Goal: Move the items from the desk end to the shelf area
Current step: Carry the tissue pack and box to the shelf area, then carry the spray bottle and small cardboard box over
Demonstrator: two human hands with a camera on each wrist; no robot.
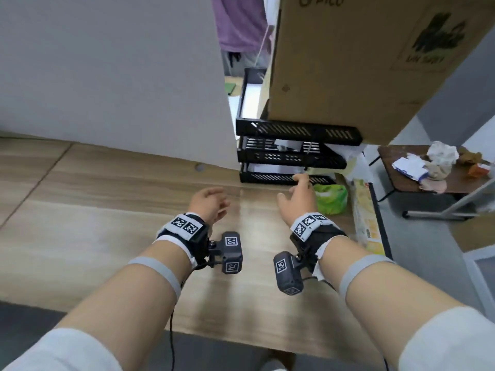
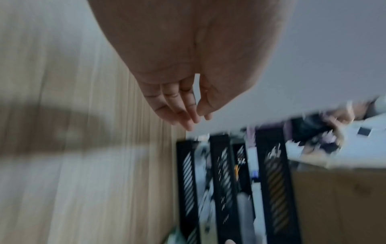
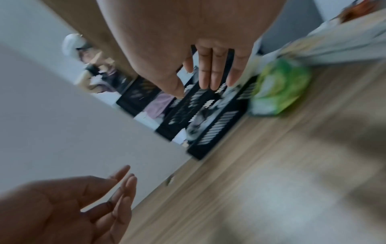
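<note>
A black three-tier tray rack (image 1: 292, 153) stands at the far right end of the wooden desk (image 1: 112, 210), with papers in its tiers. A large cardboard box (image 1: 361, 65) sits on the rack's top tier. A green plastic bag (image 1: 330, 198) lies on the desk just right of the rack's bottom tier. My right hand (image 1: 297, 196) hovers open in front of the bottom tier, fingers straight, holding nothing. My left hand (image 1: 211, 202) hovers open over the desk to its left, empty. The wrist views are blurred; the right wrist view shows the rack (image 3: 208, 115) and the bag (image 3: 279, 89).
A white partition panel (image 1: 112, 76) rises along the desk's back edge, left of the rack. A flat yellow printed package (image 1: 365, 218) lies along the desk's right edge. To the right, a small dark table (image 1: 417, 180) carries crumpled papers and wrappers. A person in purple stands behind the rack.
</note>
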